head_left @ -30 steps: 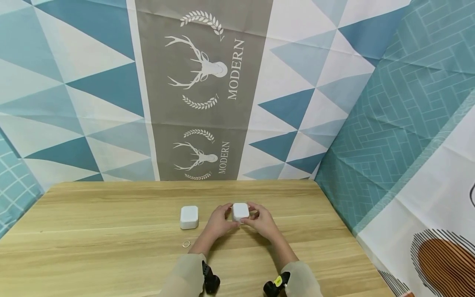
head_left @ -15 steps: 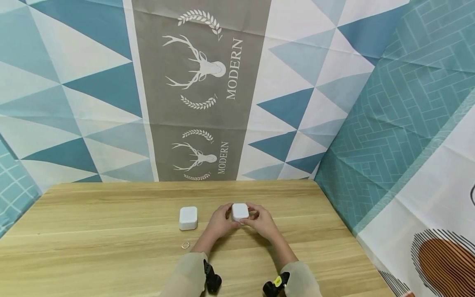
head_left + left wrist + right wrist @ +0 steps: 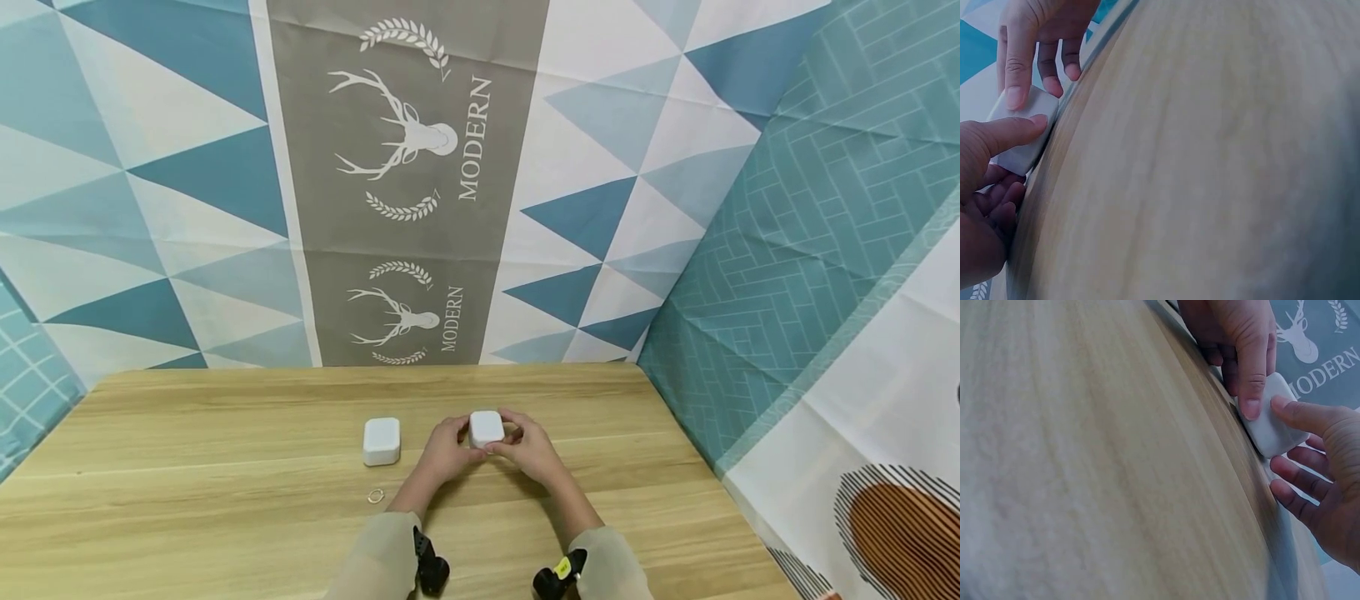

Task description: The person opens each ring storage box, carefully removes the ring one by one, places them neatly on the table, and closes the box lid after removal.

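A small white box with rounded corners (image 3: 487, 426) is between the two hands near the back of the wooden table. My left hand (image 3: 447, 451) grips its left side, thumb on the near face. From the right, my right hand (image 3: 527, 448) holds the same box, thumb also at the near face. Both wrist views show the thumbs pressed on the white box (image 3: 1021, 147), with the other fingers around its sides. Left of the hands, a second white box (image 3: 382, 441) sits on the table. A small ring (image 3: 376, 496) lies nearer, beside the left forearm.
The wooden table (image 3: 225, 517) reaches back to a patterned cloth wall (image 3: 405, 250) with deer prints. A teal and white cloth (image 3: 795, 333) hangs along the right edge. Each wrist wears a black camera strap, the right one (image 3: 558, 575) with a yellow label.
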A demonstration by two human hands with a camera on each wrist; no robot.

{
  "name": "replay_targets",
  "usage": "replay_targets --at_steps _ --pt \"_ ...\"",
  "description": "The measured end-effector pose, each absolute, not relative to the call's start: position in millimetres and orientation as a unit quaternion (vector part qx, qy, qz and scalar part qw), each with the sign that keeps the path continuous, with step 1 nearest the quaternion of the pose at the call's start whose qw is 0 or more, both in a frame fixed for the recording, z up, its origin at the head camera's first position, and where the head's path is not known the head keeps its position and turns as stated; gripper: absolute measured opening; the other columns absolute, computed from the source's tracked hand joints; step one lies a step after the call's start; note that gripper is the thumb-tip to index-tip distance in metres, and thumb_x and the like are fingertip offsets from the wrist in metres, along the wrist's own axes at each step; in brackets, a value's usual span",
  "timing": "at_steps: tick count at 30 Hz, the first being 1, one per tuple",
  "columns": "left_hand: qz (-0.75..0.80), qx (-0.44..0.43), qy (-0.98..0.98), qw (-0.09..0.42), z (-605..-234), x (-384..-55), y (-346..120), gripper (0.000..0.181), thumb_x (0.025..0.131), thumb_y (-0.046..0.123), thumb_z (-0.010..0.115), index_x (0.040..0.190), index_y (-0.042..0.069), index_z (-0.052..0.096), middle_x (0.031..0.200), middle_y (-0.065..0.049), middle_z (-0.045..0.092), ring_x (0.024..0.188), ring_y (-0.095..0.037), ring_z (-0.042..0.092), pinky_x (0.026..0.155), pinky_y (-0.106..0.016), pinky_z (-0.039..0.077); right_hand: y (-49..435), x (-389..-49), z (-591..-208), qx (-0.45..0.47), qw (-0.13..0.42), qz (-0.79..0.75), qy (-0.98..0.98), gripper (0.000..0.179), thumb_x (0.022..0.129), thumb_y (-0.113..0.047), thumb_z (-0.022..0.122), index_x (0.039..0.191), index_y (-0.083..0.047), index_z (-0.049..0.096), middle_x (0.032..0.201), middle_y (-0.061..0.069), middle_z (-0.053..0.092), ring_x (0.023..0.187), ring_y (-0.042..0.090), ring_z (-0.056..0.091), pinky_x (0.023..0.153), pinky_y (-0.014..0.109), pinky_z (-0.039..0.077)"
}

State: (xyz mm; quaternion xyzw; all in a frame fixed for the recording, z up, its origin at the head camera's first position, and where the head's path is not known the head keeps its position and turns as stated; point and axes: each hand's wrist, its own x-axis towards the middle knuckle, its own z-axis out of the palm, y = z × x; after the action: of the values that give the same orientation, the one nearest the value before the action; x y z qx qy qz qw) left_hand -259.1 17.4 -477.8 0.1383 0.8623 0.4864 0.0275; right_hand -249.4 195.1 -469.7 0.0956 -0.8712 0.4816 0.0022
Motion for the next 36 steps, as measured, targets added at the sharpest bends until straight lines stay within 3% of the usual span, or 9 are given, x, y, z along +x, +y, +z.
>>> replay_targets --at_steps 17,36 --pt "0.470 0.141 0.871 0.017 -476.9 -258.3 16.6 0.067 0.075 0.019 0.078 0.129 -0.008 0.050 0.116 -0.019 0.058 0.102 -0.029 0.056 0.090 -0.044 0.049 195.0 -253.2 -472.7 0.104 -0.002 0.472 -0.875 0.062 0.079 -0.028 0.074 0.133 -0.008 0.051 0.125 0.013 0.057 0.081 0.014 0.055 0.061 0.021 0.047" --pt "0.452 0.162 0.877 0.008 -476.0 -259.2 15.8 0.066 0.074 0.020 0.078 0.128 -0.008 0.051 0.108 -0.018 0.059 0.098 -0.026 0.055 0.087 -0.044 0.049 194.1 -255.4 -472.6 0.130 0.011 0.455 -0.881 0.066 0.080 -0.027 0.073 0.135 -0.001 0.048 0.117 0.013 0.057 0.080 0.014 0.053 0.065 0.021 0.047"
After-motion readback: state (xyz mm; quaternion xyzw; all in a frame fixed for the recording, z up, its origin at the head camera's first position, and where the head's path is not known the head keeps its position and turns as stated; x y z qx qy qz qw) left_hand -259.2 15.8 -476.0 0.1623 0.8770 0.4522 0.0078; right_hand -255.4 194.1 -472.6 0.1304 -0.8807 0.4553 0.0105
